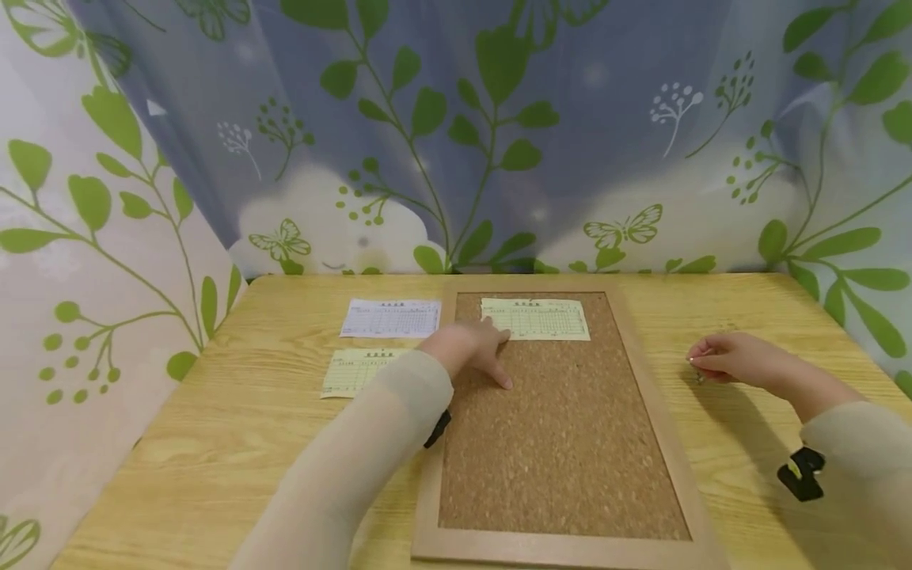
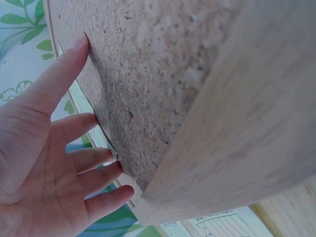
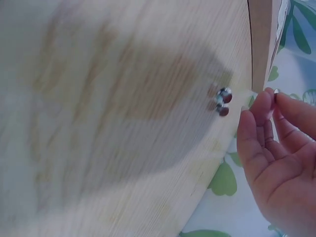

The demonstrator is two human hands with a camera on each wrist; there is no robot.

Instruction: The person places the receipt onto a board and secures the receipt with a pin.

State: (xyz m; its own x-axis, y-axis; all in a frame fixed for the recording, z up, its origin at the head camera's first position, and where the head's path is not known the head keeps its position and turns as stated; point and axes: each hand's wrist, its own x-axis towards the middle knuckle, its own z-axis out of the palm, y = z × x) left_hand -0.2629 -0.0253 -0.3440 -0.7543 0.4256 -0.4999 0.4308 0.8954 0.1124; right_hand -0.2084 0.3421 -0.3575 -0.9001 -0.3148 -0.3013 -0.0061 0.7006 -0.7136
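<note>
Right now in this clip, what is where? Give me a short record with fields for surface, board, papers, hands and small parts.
Surface: wood-grain table
Board: framed corkboard, lying on the table
Paper on board: pale green slip, near the top
Papers on table: whitish slip and second green slip, left of the corkboard; sleeve partly covers the latter
Left hand: fingers spread at the pale green slip's left edge
Right hand: pinches a tiny shiny piece
Small parts: shiny pieces near the right hand
</note>
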